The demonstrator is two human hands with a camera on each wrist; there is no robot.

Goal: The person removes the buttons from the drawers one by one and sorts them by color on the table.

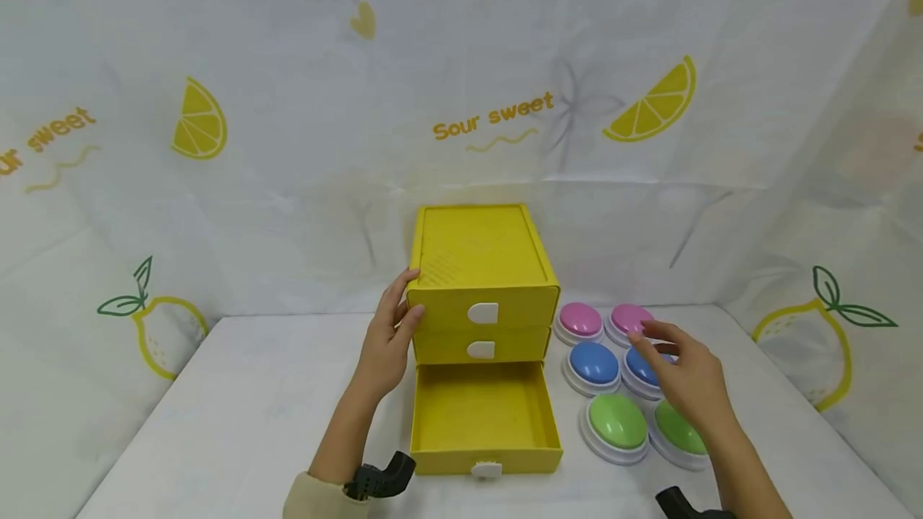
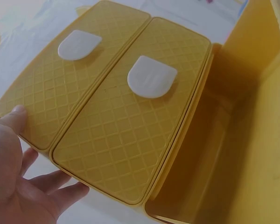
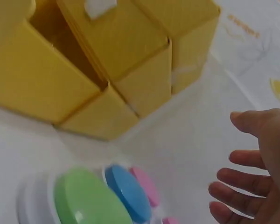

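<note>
A yellow three-tier drawer box (image 1: 476,247) stands mid-table, its two upper drawers closed. The bottom drawer (image 1: 486,415) is pulled out, with nothing seen inside it. My left hand (image 1: 385,343) rests against the box's left side near the top; in the left wrist view its thumb (image 2: 16,119) lies at the front edge and its loosely extended fingers run along the side. My right hand (image 1: 685,371) hovers over the right column of push buttons, holding nothing, fingers spread in the right wrist view. It partly hides a blue button (image 1: 640,367) and is near a pink button (image 1: 629,317).
Right of the box, the left column has a pink button (image 1: 580,319), a blue button (image 1: 594,363) and a green button (image 1: 618,421), all on white bases. Another green button (image 1: 679,427) sits by my right wrist. A lemon-print cloth (image 1: 288,142) hangs behind the white table (image 1: 274,407).
</note>
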